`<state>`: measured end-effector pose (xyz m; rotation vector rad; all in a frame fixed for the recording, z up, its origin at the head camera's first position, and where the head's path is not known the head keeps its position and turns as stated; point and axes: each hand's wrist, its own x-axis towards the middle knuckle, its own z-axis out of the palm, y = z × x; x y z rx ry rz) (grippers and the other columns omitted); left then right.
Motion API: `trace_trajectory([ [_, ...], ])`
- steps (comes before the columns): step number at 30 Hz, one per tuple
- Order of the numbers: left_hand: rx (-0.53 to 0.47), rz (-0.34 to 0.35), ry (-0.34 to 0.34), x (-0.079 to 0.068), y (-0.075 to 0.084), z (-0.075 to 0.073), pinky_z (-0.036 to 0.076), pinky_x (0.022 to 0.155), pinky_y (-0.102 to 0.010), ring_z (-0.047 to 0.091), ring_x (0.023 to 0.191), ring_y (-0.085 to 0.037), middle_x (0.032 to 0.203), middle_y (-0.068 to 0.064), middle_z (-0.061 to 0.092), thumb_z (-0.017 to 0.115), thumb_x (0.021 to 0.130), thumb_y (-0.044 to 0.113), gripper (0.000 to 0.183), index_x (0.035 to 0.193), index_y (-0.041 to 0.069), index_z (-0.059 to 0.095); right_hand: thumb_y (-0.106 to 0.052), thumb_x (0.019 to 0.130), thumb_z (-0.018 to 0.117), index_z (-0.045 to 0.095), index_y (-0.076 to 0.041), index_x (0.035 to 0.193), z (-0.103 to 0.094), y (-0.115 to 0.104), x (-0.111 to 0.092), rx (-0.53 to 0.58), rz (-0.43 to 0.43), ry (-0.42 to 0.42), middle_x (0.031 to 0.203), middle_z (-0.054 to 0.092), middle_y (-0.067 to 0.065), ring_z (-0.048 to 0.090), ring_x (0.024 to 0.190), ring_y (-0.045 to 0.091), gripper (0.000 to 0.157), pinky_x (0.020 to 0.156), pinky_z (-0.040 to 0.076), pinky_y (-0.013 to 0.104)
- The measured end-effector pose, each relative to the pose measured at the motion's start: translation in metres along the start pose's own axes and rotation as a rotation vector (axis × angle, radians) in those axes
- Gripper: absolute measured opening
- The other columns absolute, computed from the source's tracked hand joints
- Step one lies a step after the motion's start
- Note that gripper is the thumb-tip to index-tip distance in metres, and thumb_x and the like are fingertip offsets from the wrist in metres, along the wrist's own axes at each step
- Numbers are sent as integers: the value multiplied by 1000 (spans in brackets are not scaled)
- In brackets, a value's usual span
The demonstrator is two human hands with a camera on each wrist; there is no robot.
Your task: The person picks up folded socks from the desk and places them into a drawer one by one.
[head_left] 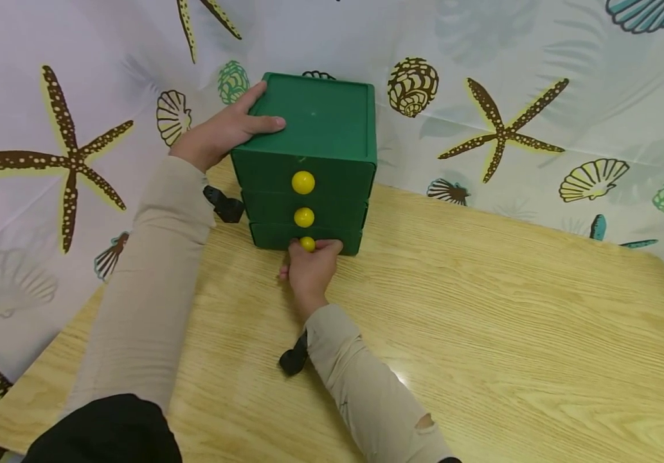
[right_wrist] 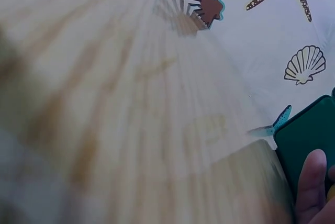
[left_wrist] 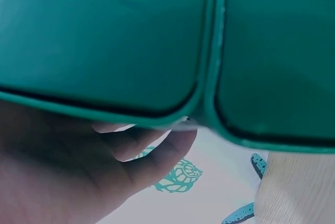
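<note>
A small green drawer cabinet (head_left: 323, 122) stands on the wooden table, with three drawers stacked at its front. Each drawer has a round yellow knob, the top knob (head_left: 303, 182) being the largest in view. My left hand (head_left: 222, 134) rests on the cabinet's upper left edge, thumb across the top and fingers extended along the side. In the left wrist view the fingers (left_wrist: 152, 164) show beyond the green edge. Low at the front, my right hand (head_left: 312, 273) pinches the bottom knob (head_left: 307, 244) of the lowest drawer (head_left: 270, 238), which sits flush with those above.
The wooden table (head_left: 482, 308) stretches to the right of the cabinet. Behind and to the left hangs a white cloth (head_left: 528, 58) printed with starfish and shells. A black wrist mount (head_left: 294, 360) juts out beside my right forearm.
</note>
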<state>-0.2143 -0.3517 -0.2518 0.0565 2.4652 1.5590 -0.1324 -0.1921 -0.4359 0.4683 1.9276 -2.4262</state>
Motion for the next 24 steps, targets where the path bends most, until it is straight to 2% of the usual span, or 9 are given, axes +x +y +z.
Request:
trace_trajectory([
  [5,0,-7,-16,1,-1,-3,9,121,-47,-10,152,-20,165,9,-22,59,99,50,96,159,42,-14,-8,92,74,38,-4,109,-6,1,0,12,-40,-74,79,59,13,59,42,21,41,41,53,32],
  [9,3,-5,-17,3,-2,-6,10,121,-47,-8,152,-21,166,7,-21,60,99,48,96,160,40,-14,-8,94,71,36,-1,116,-14,2,0,29,-46,-183,76,60,12,61,46,19,41,45,55,31],
  [12,34,3,4,3,-3,-8,12,121,-47,-5,153,-23,167,4,-18,61,99,48,96,161,36,-11,-6,96,67,38,-2,121,-26,-1,0,13,-7,-287,80,63,14,63,52,19,38,50,57,32],
  [15,116,15,54,-2,-5,-11,16,120,-50,4,153,-29,169,-4,-8,59,99,50,92,163,30,-4,-4,97,64,41,-2,124,-44,-7,2,-42,66,-382,88,66,18,65,55,20,36,52,58,32],
  [18,243,21,157,-12,-7,-15,26,116,-54,22,149,-36,167,-15,10,54,101,51,83,165,23,8,-4,98,61,41,-3,130,-67,-17,7,-117,127,-433,96,68,20,67,57,21,38,52,58,32],
  [20,322,23,258,-20,-7,-17,33,113,-53,33,144,-38,164,-18,23,50,104,50,75,164,19,17,-5,98,60,38,-5,138,-85,-26,11,-162,135,-440,102,67,22,67,59,22,45,53,58,33],
  [24,419,51,493,-40,-9,-12,38,110,-50,42,140,-32,157,-13,41,44,107,43,59,160,17,35,-7,101,56,34,-5,150,-127,-47,20,-279,41,-452,112,65,26,70,70,27,54,60,59,36],
])
